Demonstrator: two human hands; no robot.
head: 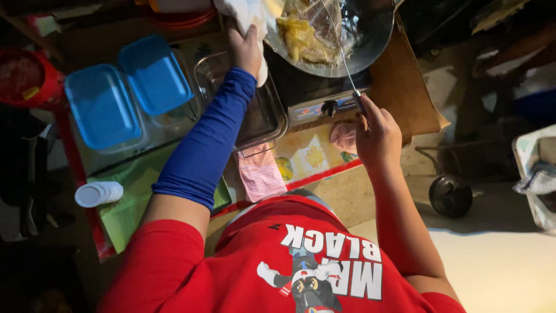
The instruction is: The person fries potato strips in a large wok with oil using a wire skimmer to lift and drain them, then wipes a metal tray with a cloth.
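My left hand (246, 49), in a blue sleeve, grips a white cloth (246, 14) pressed against the rim of a dark wok (370, 43). The wok sits on a small gas stove (315, 95) and holds yellow fried pieces (301, 35) in oil. In my right hand (376, 133) is the thin handle of a wire mesh skimmer (324, 20), whose basket rests inside the wok over the food.
Two containers with blue lids (127, 93) stand left of a metal tray (263, 116). A pink cloth (260, 174) lies near the table edge. A stack of white lids (98, 194) rests on a green mat. A dark round weight (450, 196) sits on the floor at right.
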